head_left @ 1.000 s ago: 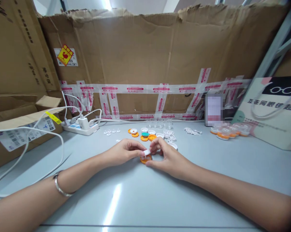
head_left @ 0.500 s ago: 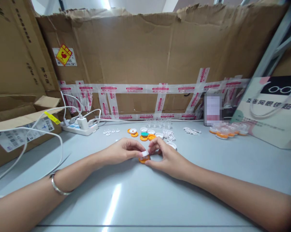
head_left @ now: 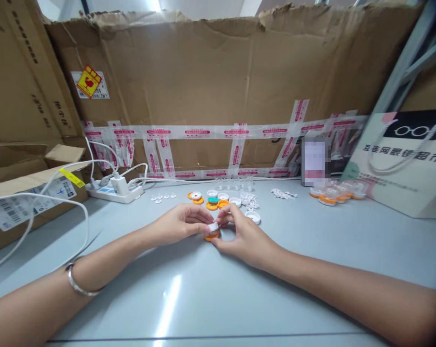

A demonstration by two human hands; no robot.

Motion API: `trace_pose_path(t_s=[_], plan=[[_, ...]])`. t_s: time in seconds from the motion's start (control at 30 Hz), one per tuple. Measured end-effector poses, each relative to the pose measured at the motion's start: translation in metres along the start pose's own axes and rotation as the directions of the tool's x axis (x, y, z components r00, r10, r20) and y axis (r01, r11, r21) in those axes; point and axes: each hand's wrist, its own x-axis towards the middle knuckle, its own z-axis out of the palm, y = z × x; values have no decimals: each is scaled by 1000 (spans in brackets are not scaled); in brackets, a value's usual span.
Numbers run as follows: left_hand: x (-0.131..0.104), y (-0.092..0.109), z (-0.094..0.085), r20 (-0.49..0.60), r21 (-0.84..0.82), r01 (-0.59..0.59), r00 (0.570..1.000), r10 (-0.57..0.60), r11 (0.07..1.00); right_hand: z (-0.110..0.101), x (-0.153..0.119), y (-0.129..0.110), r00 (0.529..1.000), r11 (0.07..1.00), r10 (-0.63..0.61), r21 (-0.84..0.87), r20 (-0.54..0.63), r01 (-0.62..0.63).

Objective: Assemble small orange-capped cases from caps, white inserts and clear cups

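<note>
Near the middle of the grey table, my left hand (head_left: 183, 222) pinches a small white piece (head_left: 213, 226) between thumb and fingers. Right under that piece is an orange round part (head_left: 211, 236), low on the table. My right hand (head_left: 244, 233) curls around the right side of the orange part, thumb at its front edge and fingertips close to the white piece. Just beyond the hands lie a green disc (head_left: 213, 200), an orange ring (head_left: 223, 204) and several white rings (head_left: 235, 202).
Several clear cups (head_left: 234, 183) stand behind the rings. White links (head_left: 283, 194) and small white pegs (head_left: 163, 196) lie farther out. Finished-looking orange and clear pieces (head_left: 328, 197) sit right, by a paper bag (head_left: 402, 168). A power strip (head_left: 115, 193) and cables are left.
The whole view has shifted slightly, so things appear a little farther left. Both hands keep nearly the same grip, with the white piece still over the orange part.
</note>
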Motion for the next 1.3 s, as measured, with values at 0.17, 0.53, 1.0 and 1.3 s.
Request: trace_pose_path(t_s=[0.17,0.53,1.0,1.3], plan=[[1,2,1,-25,41,-2,1000,3,999,0,1,2,999,999,23,-34,-44,-24],[2,2,1,-7,79,2,1000,-1,997,2,0,6,998,998,56,13,-30,-56],[-2,7,7,-58,329,-63,994,87,942,1,1,4,998,998,55,18,-6,-55],[-4,8,9,-55,447,-95,990,134,889,-1,1,-1,1000,999,19,-41,5,-19]])
